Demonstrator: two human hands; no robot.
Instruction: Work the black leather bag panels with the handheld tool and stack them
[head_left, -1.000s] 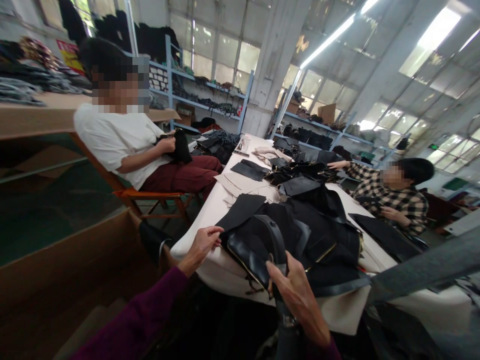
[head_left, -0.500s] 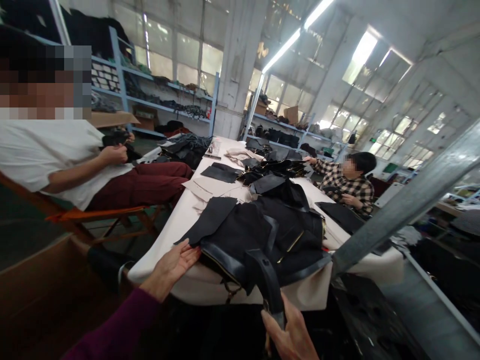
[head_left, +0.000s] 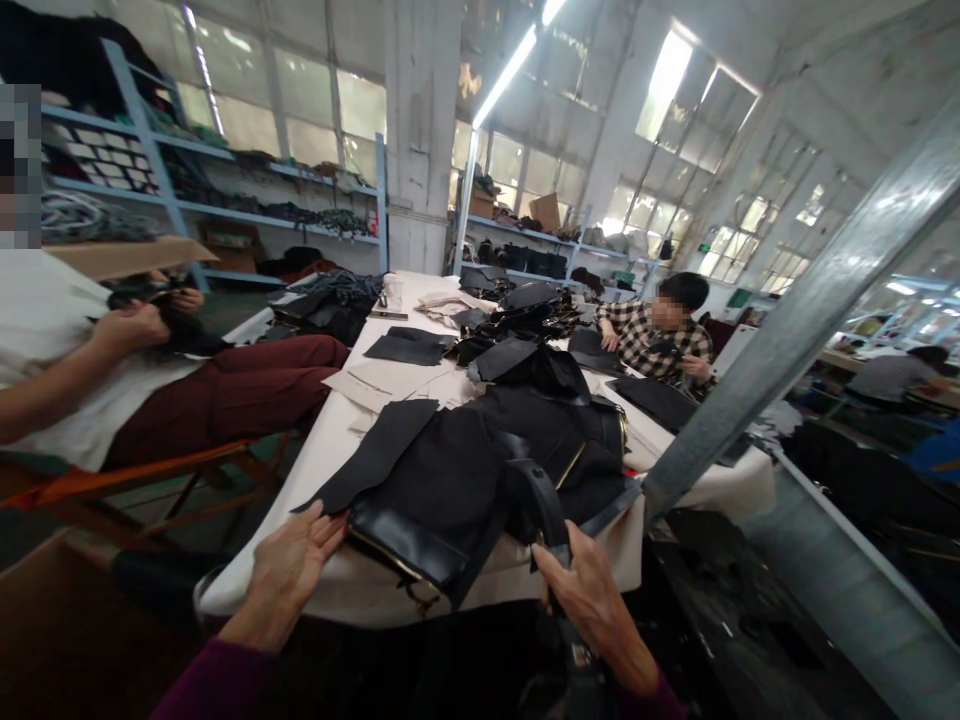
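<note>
A black bag [head_left: 450, 470] lies near the table's front edge, a brass zipper [head_left: 405, 570] along its near side. A flat black panel [head_left: 390, 440] rests over its left part. With fingers stretched out, my left hand [head_left: 292, 560] is open at the near left corner of the panel and bag; its fingertips touch there. My right hand [head_left: 596, 590] is closed around a thick black strap [head_left: 551, 500] that runs up onto the bag. The strap's lower end hangs below that hand, in the dark. A second brass zipper [head_left: 571, 466] shows on the black fabric to the right.
Black pieces and cut sheets [head_left: 367, 385] cover parts of the white-covered table [head_left: 255, 560]. A slanted metal post [head_left: 780, 330] stands at the right. One person in maroon trousers [head_left: 247, 390] sits at left; another in a checked shirt [head_left: 637, 345] sits across. Shelves [head_left: 300, 225] line the back.
My view has turned rightward, shifting the scene left. The bag's near left side now lies flatter, with more of its front zipper showing. My right hand has risen and still grips the strap.
</note>
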